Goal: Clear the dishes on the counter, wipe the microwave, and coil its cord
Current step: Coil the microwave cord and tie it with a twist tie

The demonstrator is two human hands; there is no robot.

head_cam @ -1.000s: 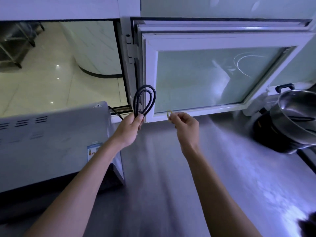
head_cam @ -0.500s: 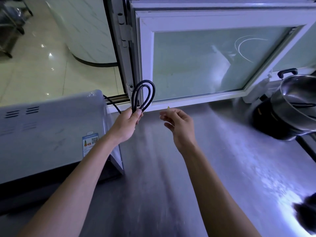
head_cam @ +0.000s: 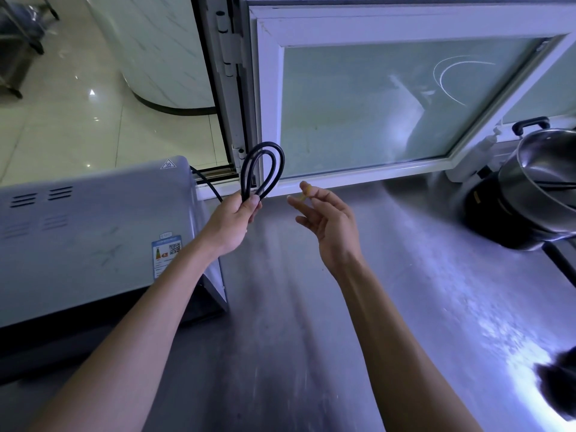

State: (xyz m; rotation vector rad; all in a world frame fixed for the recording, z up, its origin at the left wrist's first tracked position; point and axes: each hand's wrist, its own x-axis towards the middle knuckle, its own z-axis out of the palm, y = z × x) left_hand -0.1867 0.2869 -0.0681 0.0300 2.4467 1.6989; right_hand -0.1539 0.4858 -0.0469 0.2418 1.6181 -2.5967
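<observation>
At far left the microwave [head_cam: 87, 238] sits on the table [head_cam: 311, 307], a boxy grey metal case with slotted vents, a heat-warning triangle and a printed label on the panel facing up toward the viewer. A black cord [head_cam: 263, 169] runs from behind its far corner up into the left hand [head_cam: 232, 222]. The cord is smooth, round, rubbery; it is folded into two nested loops, teardrop in outline, long axis near upright and tilted slightly right, the closed bend pointing up toward the window frame [head_cam: 268, 98]. The left hand is clamped on the loops' lower ends, thumb pressed against the strands, raised above the table. Just right of it, not touching, the right hand [head_cam: 327, 226] is raised palm-inward, fingers partly spread; thumb and forefinger pinch a small yellowish rubber band [head_cam: 307, 191], mostly hidden. The table is brushed steel, streaked and glossy. Behind stands a white-framed pane of frosted glass. At far right sits a stainless pot [head_cam: 542, 173], tilted, with a black handle.
</observation>
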